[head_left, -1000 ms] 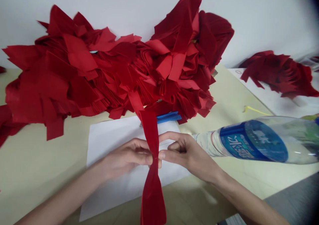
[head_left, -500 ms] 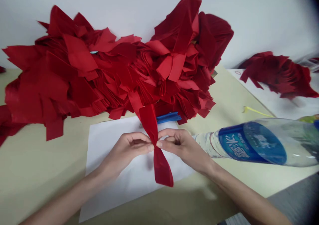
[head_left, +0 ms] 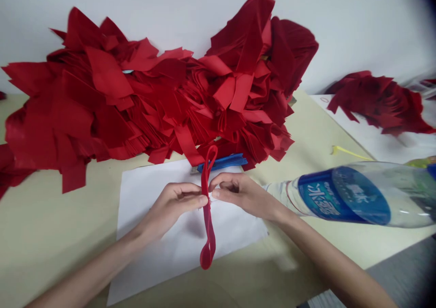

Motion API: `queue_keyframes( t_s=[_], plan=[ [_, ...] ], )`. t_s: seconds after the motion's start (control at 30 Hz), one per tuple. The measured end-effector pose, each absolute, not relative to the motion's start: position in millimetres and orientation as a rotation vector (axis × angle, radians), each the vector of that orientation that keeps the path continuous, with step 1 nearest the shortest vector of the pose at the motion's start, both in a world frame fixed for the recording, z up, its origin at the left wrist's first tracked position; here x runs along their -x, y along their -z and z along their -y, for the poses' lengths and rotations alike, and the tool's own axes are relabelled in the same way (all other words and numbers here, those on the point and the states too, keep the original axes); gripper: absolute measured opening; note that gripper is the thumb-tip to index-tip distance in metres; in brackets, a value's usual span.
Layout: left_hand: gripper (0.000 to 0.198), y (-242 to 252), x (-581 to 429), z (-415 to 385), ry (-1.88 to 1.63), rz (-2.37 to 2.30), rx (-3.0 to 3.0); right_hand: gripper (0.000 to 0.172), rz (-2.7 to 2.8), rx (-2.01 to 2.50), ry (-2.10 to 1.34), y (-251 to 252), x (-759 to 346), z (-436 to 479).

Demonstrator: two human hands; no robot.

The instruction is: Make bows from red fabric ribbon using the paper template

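Head view, single frame set: one narrow red strip (head_left: 206,208), doubled into a slim loop at its far end and a small closed loop at its near end, stands nearly upright in the picture between the two hands. Left hand (head_left: 175,206): fingers curled, thumb and fingertips (head_left: 203,201) closed on the strip's left side, grasping it at about its middle. Right hand (head_left: 240,192): fingers bent, fingertips (head_left: 214,192) pressed against the strip's right side, pinching it opposite the left hand. The strip's near loop hangs toward the viewer over a white paper sheet (head_left: 153,262), which lies on a pale yellow-green table (head_left: 306,249). Far from the hands, a large heap of cut red strips (head_left: 153,94) lies against a white wall (head_left: 357,26). A blue elongated object (head_left: 223,162) lies at the heap's near edge, just beyond the paper. To the right, a clear plastic bottle (head_left: 344,194) with a blue label lies on its side near the right hand; beyond it are a thin yellow cord (head_left: 350,152) and a smaller red heap (head_left: 378,103).
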State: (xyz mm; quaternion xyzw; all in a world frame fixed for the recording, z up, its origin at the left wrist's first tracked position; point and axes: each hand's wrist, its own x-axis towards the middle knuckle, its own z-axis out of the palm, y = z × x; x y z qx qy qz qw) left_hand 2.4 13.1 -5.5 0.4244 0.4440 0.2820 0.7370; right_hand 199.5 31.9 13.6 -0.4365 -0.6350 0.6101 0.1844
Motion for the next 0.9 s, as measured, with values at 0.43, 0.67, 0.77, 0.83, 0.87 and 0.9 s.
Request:
queue_keyframes(
  t_s=[0.43,0.67,0.77,0.83,0.87,0.9],
  plan=[
    [0.012,13,14,-15,-0.616,-0.949,-0.787,0.025,1.88,1.431,-1.475,2,-218,-40],
    [0.01,13,20,-14,-0.627,-1.015,-0.821,0.019,1.99,1.458,-0.873,15,-211,-40],
    [0.012,13,20,-16,-0.691,-1.025,-0.872,0.024,2.246,1.287,-0.439,19,-194,-46],
    [0.013,13,21,-18,-0.727,-1.05,-0.912,0.032,2.407,1.202,-0.24,21,-185,-51],
    [0.013,14,22,-19,-0.743,-1.069,-0.923,0.034,2.446,1.206,-0.21,23,-182,-54],
    [0.014,15,24,-20,-0.759,-1.089,-0.931,0.035,2.467,1.219,-0.199,25,-180,-56]
  ],
)
